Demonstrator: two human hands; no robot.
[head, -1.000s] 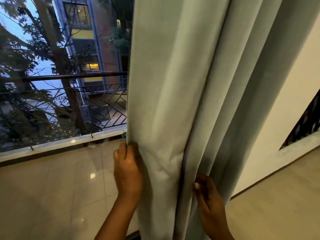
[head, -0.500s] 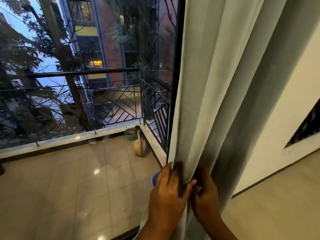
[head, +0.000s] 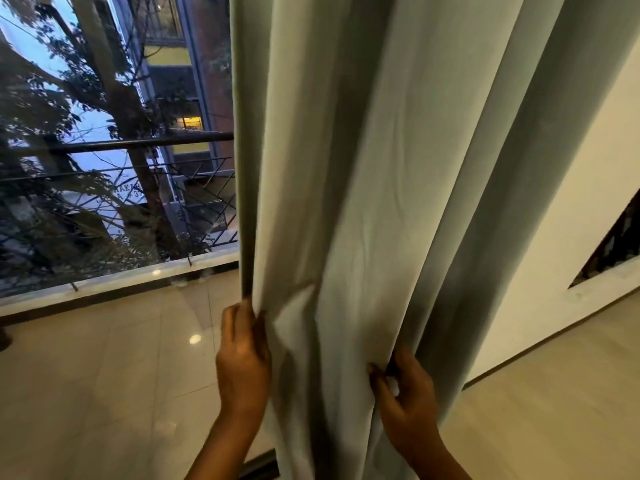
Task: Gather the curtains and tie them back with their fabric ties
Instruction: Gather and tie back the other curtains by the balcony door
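Since the earlier frame, the hands have been drawn apart along the curtain point(head: 363, 202), which hangs beside the window point(head: 114, 150). Its leading edge is gripped by the left hand point(head: 242, 362); a fold is pinched by the right hand point(head: 405, 400). Soft, heavy cloth is best gathered at mid-height.

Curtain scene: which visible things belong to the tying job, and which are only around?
Job: curtain; left hand gripping its edge; right hand pinching a fold.
Around: balcony railing; tree; wall. No tie visible.
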